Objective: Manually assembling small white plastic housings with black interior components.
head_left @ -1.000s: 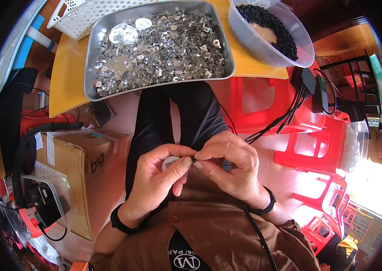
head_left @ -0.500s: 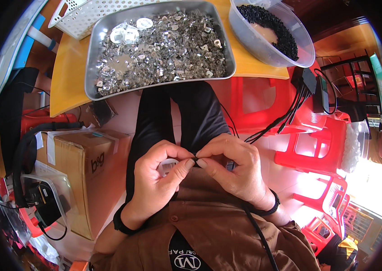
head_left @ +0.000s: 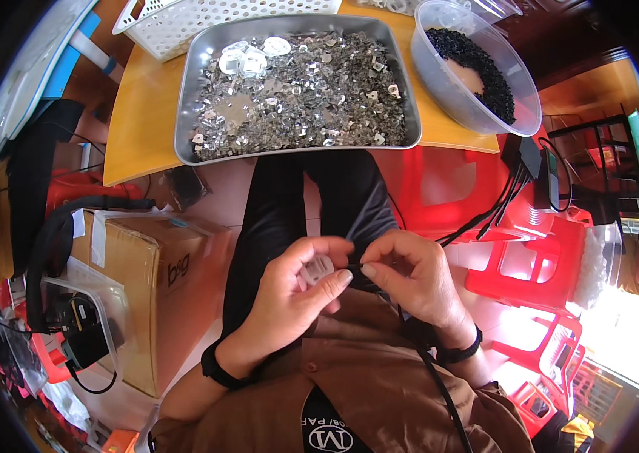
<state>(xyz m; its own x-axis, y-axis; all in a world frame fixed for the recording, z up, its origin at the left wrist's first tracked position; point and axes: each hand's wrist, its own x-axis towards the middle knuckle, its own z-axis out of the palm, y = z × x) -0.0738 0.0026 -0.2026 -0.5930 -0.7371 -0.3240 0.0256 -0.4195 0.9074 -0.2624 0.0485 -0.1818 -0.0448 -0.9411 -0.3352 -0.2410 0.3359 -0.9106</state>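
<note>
My left hand (head_left: 289,298) is closed around a small clear plastic piece (head_left: 318,269), pinched between thumb and fingers above my lap. My right hand (head_left: 410,275) meets it fingertip to fingertip and pinches a tiny dark part (head_left: 355,266) against the clear piece. Both hands sit over my dark trousers and brown shirt. Ahead on the yellow table (head_left: 138,136) lies a metal tray (head_left: 183,128) heaped with several small silvery and clear parts. A clear plastic bowl (head_left: 455,102) of tiny black parts stands to the tray's right.
A white perforated basket (head_left: 183,23) sits behind the tray. A cardboard box (head_left: 146,279) with a bag of cables stands on the floor at my left. Red plastic stools (head_left: 531,264) and black cables crowd the right.
My hands have stayed together over my lap. The fingers shifted slightly around the clear piece, and the right fingertips pressed closer to the left thumb.
</note>
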